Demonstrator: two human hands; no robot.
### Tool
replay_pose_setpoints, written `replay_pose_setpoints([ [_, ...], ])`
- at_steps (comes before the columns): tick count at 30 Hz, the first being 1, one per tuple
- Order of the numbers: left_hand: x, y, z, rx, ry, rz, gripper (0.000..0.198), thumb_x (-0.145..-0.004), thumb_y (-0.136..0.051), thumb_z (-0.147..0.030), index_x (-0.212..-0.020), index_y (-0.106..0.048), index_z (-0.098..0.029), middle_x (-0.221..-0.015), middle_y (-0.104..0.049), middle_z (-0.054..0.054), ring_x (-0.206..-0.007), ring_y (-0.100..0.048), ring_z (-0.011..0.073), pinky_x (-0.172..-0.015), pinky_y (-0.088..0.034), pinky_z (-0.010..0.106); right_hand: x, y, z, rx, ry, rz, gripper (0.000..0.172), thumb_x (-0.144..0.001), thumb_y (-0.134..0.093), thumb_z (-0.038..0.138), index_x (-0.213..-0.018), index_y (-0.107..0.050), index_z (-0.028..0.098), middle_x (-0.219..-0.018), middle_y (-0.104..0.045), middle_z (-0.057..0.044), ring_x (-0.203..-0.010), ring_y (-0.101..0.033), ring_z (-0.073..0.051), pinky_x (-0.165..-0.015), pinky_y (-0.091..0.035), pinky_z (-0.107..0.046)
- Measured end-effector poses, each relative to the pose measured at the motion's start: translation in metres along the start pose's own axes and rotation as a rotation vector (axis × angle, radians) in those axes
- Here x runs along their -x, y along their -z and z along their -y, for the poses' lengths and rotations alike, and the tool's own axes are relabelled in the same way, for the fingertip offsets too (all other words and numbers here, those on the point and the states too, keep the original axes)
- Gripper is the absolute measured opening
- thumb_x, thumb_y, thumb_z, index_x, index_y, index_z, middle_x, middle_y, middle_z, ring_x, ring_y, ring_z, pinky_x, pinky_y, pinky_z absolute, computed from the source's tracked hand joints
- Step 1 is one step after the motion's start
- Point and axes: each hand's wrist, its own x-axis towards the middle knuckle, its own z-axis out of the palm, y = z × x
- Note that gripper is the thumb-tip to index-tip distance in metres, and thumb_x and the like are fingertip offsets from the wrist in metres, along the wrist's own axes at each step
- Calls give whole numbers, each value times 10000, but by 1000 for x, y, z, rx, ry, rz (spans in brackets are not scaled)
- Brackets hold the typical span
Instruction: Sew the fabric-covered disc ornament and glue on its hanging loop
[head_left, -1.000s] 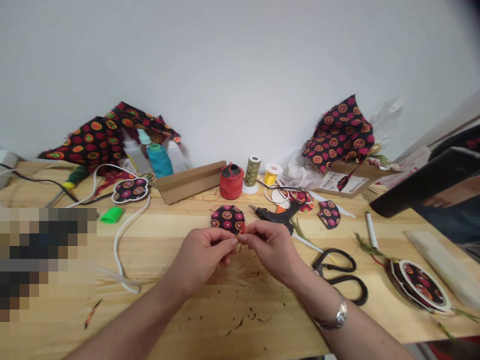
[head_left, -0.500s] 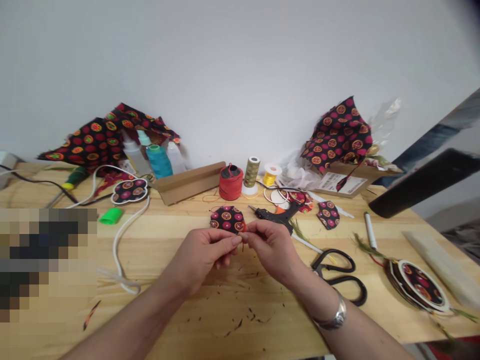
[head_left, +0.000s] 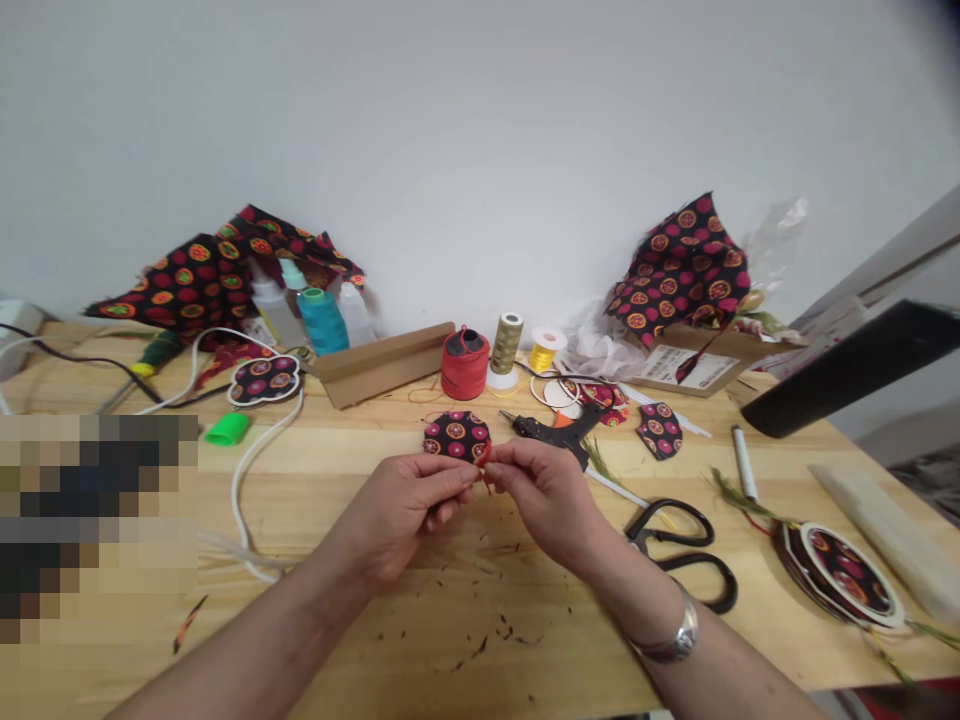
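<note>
My left hand (head_left: pixel 420 505) and my right hand (head_left: pixel 541 490) meet fingertip to fingertip over the middle of the table. Both are closed in a pinch on a thin red thread (head_left: pixel 485 457), part of which shows between the fingertips. How the thread is looped or tied is too small to tell. Just behind the fingers lies a round piece of black fabric (head_left: pixel 454 432) with pink and orange dots; whether the thread is joined to it I cannot tell. A red thread spool (head_left: pixel 465 365) stands farther back.
Right of my hands lie a black glue gun (head_left: pixel 559 435) and black-handled scissors (head_left: pixel 701 560). Behind stand an olive thread cone (head_left: pixel 508 342), a yellow spool (head_left: pixel 544 350) and a cardboard strip (head_left: pixel 386 367). A white cable (head_left: pixel 244 470) and green cap (head_left: pixel 227 430) are left.
More of the red thread shows at the fingertips, which remain pinched together. The whole view has shifted slightly. A denim-clad leg at the far right is gone from sight.
</note>
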Motion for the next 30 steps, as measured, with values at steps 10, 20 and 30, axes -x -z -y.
replay_pose_setpoints([
  [10,2,-2,0,-33,-42,-40,153,-663,-672,-269,-585,-642,-140,-535,-549,-37,-426,-375,44,-412,-222,187,-1,-2,-1,16,-54,-17,150,-780,-526,142,-718,-658,175,-654,-632,5,-623,-558,-115,-607,-418,-209],
  [20,-3,0,5,-105,-143,-131,141,-676,-663,-279,-617,-674,-152,-557,-587,-17,-455,-387,59,-436,-264,189,0,0,1,54,-80,-55,115,-763,-575,196,-707,-669,161,-656,-655,-9,-607,-562,-118,-567,-415,-204],
  [30,-2,-1,6,48,-118,-144,116,-662,-689,-261,-672,-699,-146,-540,-555,-27,-429,-345,33,-399,-203,167,15,-15,-1,354,202,-89,151,-853,-486,205,-832,-635,186,-709,-652,-18,-612,-560,-116,-586,-391,-220],
])
